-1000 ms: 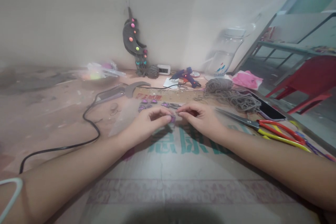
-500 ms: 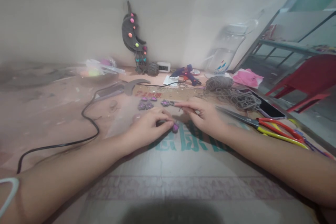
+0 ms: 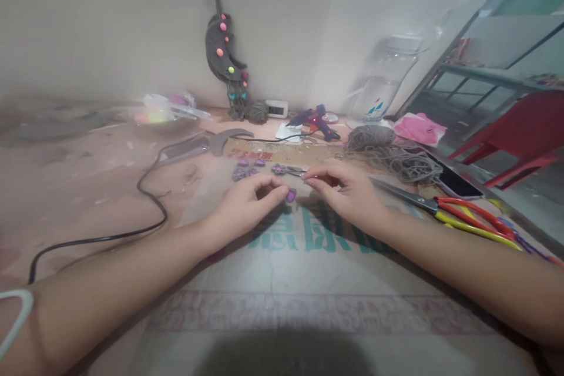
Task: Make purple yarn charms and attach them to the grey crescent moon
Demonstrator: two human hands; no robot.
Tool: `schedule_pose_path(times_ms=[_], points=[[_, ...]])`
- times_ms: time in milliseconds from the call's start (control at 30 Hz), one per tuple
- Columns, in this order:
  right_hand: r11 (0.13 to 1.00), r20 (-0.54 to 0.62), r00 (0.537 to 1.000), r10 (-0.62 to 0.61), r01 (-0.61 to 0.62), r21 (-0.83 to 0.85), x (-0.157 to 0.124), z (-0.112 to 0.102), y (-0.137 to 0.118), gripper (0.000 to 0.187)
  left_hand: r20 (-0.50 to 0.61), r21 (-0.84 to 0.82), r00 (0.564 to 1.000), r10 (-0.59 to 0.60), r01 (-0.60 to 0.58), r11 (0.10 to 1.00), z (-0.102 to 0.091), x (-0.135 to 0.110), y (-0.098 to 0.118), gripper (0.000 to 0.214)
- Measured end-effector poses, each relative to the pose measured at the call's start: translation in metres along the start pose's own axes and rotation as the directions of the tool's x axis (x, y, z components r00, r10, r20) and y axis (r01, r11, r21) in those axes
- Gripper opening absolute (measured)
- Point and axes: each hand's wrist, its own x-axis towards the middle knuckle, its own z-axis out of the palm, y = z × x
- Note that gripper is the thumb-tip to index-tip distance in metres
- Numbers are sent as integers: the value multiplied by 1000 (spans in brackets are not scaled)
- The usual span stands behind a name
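Note:
My left hand (image 3: 255,205) is closed, thumb and forefinger pinching a small purple piece with a grey edge (image 3: 290,194) just above the cardboard. Opposite it, my right hand (image 3: 348,191) has thumb and index finger pressed together at something thin and small that I cannot make out. Left of those fingertips lies a purple-and-grey flower (image 3: 278,170), with a thin dark item (image 3: 295,171) between, too blurred to name. Further left are more purple pieces (image 3: 251,162) and grey-edged flowers (image 3: 244,174), partly blurred.
Large red-and-yellow-handled scissors (image 3: 476,220) lie by my right forearm. Grey yarn (image 3: 405,161), a phone (image 3: 449,176), a glue gun (image 3: 315,121) and a clear bottle (image 3: 388,79) stand behind. A black cable (image 3: 152,200) curves at left. A decorated grey moon (image 3: 218,50) hangs on the wall.
My left hand has lifted slightly with the purple piece, which is now higher. My right index finger has drawn back from the flower and come together with the thumb.

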Motion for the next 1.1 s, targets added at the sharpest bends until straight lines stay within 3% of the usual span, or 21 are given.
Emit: schedule_pose_path(times_ms=[367, 733, 1100], points=[[982, 26, 983, -180, 181, -57, -2, 1, -1, 11, 2, -125, 1000, -10, 10, 992, 1, 0, 1, 23], [998, 102, 994, -47, 50, -30, -2, 0, -8, 14, -13, -90, 1000, -6, 5, 996, 1, 0, 5, 22], [999, 108, 994, -34, 36, -14, -3, 2, -9, 13, -32, 161, 997, 64, -58, 985, -1, -2, 8, 22]])
